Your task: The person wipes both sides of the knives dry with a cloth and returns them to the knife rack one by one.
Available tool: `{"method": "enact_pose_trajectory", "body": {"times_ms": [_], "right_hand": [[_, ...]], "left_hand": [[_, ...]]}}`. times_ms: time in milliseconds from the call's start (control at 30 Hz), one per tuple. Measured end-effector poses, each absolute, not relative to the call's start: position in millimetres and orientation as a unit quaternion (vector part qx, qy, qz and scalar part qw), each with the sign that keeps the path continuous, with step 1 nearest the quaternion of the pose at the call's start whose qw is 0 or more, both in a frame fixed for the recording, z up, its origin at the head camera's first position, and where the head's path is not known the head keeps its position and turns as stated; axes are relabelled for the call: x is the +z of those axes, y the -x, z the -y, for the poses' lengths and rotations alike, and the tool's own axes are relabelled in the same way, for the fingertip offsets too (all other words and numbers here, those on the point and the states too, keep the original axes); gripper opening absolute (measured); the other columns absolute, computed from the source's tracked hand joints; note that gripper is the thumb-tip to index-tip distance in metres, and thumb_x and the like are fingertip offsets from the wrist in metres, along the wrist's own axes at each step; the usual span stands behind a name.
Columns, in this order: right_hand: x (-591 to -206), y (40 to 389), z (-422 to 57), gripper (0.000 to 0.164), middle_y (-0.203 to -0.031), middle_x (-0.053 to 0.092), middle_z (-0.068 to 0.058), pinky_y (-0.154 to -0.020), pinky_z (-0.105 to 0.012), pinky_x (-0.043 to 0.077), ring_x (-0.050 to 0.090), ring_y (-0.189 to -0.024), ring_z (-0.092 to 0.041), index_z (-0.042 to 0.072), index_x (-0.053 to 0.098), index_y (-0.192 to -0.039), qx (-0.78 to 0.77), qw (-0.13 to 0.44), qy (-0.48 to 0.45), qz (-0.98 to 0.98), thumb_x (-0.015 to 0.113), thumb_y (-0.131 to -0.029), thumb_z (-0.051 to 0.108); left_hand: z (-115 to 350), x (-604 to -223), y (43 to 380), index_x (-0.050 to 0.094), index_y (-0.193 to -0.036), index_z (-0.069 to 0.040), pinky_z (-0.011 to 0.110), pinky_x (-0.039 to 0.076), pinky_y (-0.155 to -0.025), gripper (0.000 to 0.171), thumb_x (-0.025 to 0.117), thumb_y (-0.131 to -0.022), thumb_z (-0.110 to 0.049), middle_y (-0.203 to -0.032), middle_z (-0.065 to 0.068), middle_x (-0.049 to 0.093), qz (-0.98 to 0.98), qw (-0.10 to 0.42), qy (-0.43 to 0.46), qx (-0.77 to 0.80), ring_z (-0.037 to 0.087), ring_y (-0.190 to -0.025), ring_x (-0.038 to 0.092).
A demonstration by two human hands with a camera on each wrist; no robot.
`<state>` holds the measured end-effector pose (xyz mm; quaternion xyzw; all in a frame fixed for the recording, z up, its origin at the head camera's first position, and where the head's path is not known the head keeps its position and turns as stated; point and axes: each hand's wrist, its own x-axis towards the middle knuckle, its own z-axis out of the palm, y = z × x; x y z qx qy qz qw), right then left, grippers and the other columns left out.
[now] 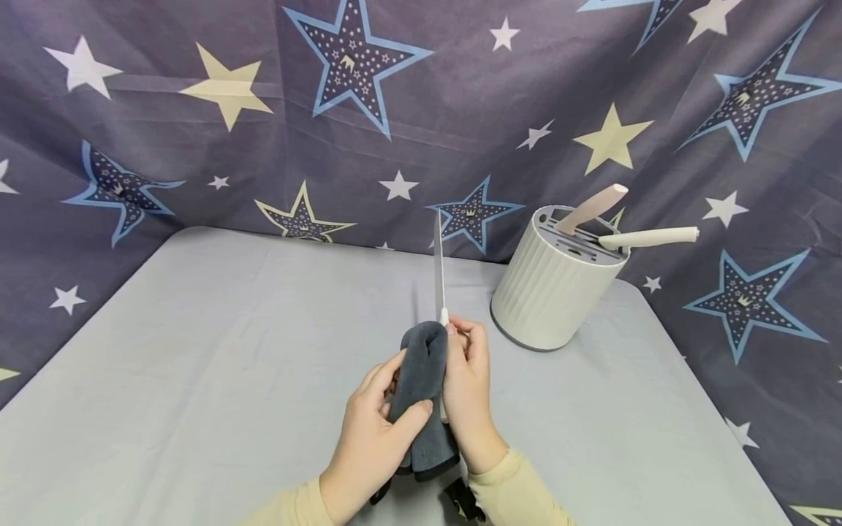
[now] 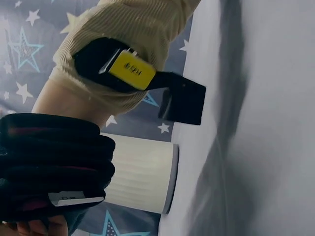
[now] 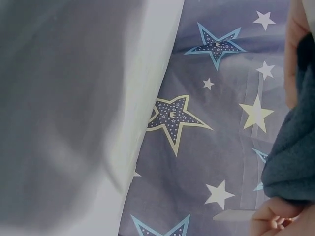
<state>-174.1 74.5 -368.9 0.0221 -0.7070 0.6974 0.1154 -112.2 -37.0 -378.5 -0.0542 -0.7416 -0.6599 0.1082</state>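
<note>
In the head view, my left hand (image 1: 368, 424) grips a folded dark grey cloth (image 1: 421, 376), thumb on its near face. Right beside it, my right hand (image 1: 472, 402) holds a knife by its white handle (image 1: 444, 318). The thin blade (image 1: 438, 267) points up and away from me, bare above the cloth. Much of the handle is hidden by the fingers and cloth. The left wrist view shows the cloth's thick folds (image 2: 54, 162) with a white tag (image 2: 69, 197). In the right wrist view, a blade tip (image 3: 235, 215) shows beside the fingers (image 3: 268, 219).
A ribbed cream knife block (image 1: 555, 292) stands at the table's back right. A pink handle (image 1: 595, 207) and a cream handle (image 1: 651, 237) stick out of its top. Behind the grey-white table (image 1: 197, 365) hangs a star-patterned curtain (image 1: 460, 109).
</note>
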Motion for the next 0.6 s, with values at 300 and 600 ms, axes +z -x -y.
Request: {"method": "enact_pose_trajectory", "body": {"times_ms": [300,600], "right_hand": [[-370.6,164.1,-67.8,0.026,-0.075,0.055,0.0,-0.058,-0.021,0.041,0.045,-0.058,-0.006,-0.004,0.052,-0.124,0.686,0.122,-0.065,0.714,0.045,-0.106,0.013],[-371.5,156.7,-67.5,0.025,-0.078,0.056,-0.002,-0.053,-0.021,0.034,0.038,-0.055,-0.005,-0.002,0.051,-0.125,0.671,0.108,-0.082,0.729,0.048,-0.104,0.012]], "left_hand": [[44.2,-375.5,118.4,0.051,-0.142,-0.008,0.024,0.058,-0.075,0.059,0.069,-0.086,-0.005,-0.116,0.014,0.06,0.744,0.135,0.04,-0.653,0.019,-0.091,0.059],[52.9,-370.6,125.1,0.053,-0.14,-0.007,0.025,0.058,-0.076,0.057,0.069,-0.086,-0.005,-0.125,0.015,0.059,0.736,0.145,0.033,-0.661,0.023,-0.101,0.065]]}}
